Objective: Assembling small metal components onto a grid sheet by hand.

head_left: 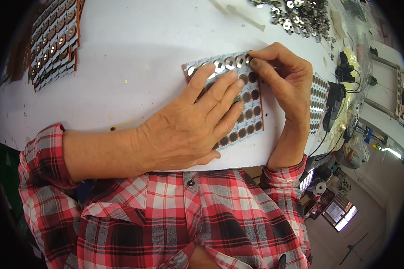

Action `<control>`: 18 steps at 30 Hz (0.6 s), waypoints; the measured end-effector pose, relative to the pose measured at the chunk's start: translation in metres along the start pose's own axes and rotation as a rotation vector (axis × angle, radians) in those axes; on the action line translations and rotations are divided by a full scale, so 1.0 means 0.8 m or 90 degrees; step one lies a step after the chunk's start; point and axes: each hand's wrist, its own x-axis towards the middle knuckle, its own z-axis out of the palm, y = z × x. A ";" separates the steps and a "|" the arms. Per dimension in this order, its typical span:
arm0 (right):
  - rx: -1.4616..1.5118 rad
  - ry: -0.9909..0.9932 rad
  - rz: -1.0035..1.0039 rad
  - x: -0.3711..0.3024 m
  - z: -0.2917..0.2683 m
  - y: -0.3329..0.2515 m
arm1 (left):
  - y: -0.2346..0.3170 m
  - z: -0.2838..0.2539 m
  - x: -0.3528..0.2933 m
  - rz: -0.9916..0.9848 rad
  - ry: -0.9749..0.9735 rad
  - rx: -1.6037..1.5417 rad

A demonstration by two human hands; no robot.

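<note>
A light-blue circuit-board panel [261, 119] with rows of dark round spots lies on the white table in front of me. Silvery round metal pieces [230, 63] sit along its far row. My left hand [188, 112] rests flat across the panel with fingers spread, hiding much of its left and middle. At the far right corner, thumb and forefinger of my right hand [285, 76] pinch a small round metal piece [248, 60] at the end of that row. The fingertips partly cover it.
Several similar panels [54, 45] are stacked at the far left. A heap of loose metal pieces [307, 20] lies at the far right. Beyond my right wrist is another panel [318, 101], with black cables [345, 74] beside it at the table's right edge.
</note>
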 end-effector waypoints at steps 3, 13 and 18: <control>-0.023 -0.057 0.003 0.007 -0.008 0.000 | 0.003 -0.004 -0.001 0.004 -0.007 0.016; -0.159 0.263 -0.034 0.033 -0.014 0.012 | -0.010 -0.011 0.000 -0.093 0.049 0.088; -0.364 0.239 -0.079 0.065 -0.050 0.030 | -0.011 -0.003 0.002 -0.102 0.091 0.087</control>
